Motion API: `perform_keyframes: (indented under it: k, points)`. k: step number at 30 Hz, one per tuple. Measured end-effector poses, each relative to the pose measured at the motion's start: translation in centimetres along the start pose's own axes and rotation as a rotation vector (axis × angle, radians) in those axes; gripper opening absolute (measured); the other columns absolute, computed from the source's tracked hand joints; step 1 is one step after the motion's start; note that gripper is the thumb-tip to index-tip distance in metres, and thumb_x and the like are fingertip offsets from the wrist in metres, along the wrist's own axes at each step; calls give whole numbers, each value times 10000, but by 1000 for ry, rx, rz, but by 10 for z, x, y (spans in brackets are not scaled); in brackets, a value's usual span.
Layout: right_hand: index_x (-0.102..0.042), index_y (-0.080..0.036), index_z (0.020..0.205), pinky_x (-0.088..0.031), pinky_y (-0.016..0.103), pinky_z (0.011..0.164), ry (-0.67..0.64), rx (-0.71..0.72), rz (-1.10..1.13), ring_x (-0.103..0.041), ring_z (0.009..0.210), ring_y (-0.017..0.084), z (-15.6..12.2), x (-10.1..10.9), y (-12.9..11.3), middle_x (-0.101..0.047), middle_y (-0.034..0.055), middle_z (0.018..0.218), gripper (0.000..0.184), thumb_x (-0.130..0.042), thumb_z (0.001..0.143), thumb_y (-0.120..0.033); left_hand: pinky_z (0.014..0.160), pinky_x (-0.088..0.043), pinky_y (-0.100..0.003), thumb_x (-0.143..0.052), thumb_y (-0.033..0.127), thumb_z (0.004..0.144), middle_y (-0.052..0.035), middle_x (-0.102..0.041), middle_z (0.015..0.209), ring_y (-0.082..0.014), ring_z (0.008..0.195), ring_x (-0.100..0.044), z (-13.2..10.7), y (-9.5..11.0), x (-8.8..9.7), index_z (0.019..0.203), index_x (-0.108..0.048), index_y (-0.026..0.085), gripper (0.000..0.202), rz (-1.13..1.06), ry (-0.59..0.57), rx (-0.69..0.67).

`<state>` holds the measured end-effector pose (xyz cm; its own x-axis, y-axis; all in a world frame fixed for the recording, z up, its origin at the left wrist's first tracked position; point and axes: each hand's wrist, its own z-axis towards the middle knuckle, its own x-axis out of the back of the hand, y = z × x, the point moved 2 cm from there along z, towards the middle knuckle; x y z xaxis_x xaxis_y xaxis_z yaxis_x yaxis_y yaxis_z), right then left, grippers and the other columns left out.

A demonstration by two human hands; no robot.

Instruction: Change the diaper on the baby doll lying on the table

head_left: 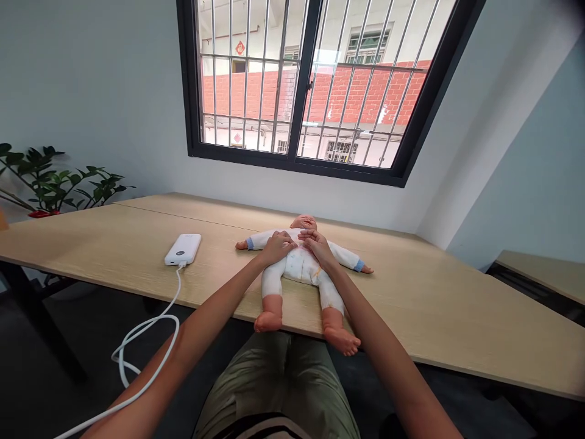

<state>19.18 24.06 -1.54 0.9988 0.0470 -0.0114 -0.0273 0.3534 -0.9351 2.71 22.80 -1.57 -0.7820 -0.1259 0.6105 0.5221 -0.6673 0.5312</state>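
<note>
A baby doll [301,268] in a white outfit with blue cuffs lies on its back on the table, its head toward the window and its bare feet toward me. My left hand [280,246] rests on the left side of the doll's torso with the fingers laid out over the cloth. On the other side of the chest, my right hand [317,245] touches the doll with its fingers stretched inward. Neither hand grasps anything. Both hands cover part of the chest. The doll's arms are spread wide, and its feet hang over the front table edge.
On the wooden table [439,305], left of the doll, lies a white power bank [183,249]. Its white cable [172,317] loops down across my left forearm. A potted plant [59,186] stands at the far left. Behind the table is a barred window [292,160].
</note>
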Motion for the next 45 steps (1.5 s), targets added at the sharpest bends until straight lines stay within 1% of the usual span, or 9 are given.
perform_keyframes:
  k: [3, 7, 10, 15, 19, 25, 31, 36, 45]
  points:
    - [-640, -211, 837, -507, 321, 792, -7, -4, 9, -628, 892, 187, 1, 0, 1, -698, 24, 856, 246, -641, 592, -235, 907, -439, -360, -543, 272, 865, -52, -691, 911, -221, 974, -575, -1, 1, 2, 771, -714, 195, 210, -56, 42, 20]
    - [-647, -209, 838, -509, 332, 826, -4, -13, 29, -632, 878, 182, 0, 1, -1, -700, 27, 859, 263, -688, 583, -256, 777, -463, -314, -557, 319, 839, -42, -665, 758, -188, 791, -590, 1, -4, 4, 714, -642, 171, 212, -228, 148, 45]
    - [-648, -206, 870, -508, 350, 867, -14, -11, 17, -639, 876, 180, -2, 0, -2, -695, 33, 880, 322, -744, 576, -294, 707, -459, -296, -592, 371, 809, -29, -643, 690, -173, 704, -574, 3, -10, 4, 684, -615, 172, 236, -321, 180, 81]
    - [-641, -202, 891, -500, 349, 890, -34, 4, 23, -644, 898, 177, -5, -1, -3, -691, 31, 866, 364, -785, 582, -330, 708, -449, -293, -638, 344, 778, -45, -673, 749, -185, 755, -588, 2, -12, 2, 724, -673, 166, 189, -302, 129, 28]
    - [-651, -196, 889, -503, 325, 840, -52, 6, 27, -637, 848, 159, -6, -1, -3, -690, 22, 847, 368, -799, 575, -318, 704, -431, -297, -664, 354, 766, -55, -675, 770, -196, 769, -580, 1, -11, 0, 723, -705, 170, 194, -231, 59, -12]
    - [-619, -198, 909, -507, 307, 775, -166, 49, 24, -644, 778, 150, -10, -5, -5, -678, 5, 796, 443, -845, 573, -376, 656, -397, -290, -518, 539, 855, -22, -597, 613, -163, 638, -531, 1, -12, -3, 613, -614, 163, 458, -309, 108, 91]
    - [-554, -204, 841, -501, 295, 726, -145, 82, 28, -634, 756, 146, -16, -8, -14, -661, -2, 779, 472, -865, 548, -403, 644, -369, -280, -571, 536, 811, 5, -503, 619, -150, 649, -479, 0, -9, -1, 575, -493, 187, 428, -265, 204, 40]
    - [-502, -218, 804, -487, 289, 689, -116, 76, 17, -621, 721, 143, -16, -6, -13, -628, -31, 708, 480, -859, 548, -412, 642, -369, -278, -603, 544, 795, 13, -493, 613, -148, 648, -466, -1, -8, -1, 585, -477, 193, 428, -276, 183, 35]
    - [-485, -223, 833, -480, 300, 694, -118, 35, 17, -613, 699, 143, -15, -6, -13, -650, -23, 722, 536, -862, 514, -434, 637, -370, -281, -602, 570, 785, 11, -489, 626, -152, 654, -462, -2, -7, -1, 600, -478, 194, 437, -293, 163, 42]
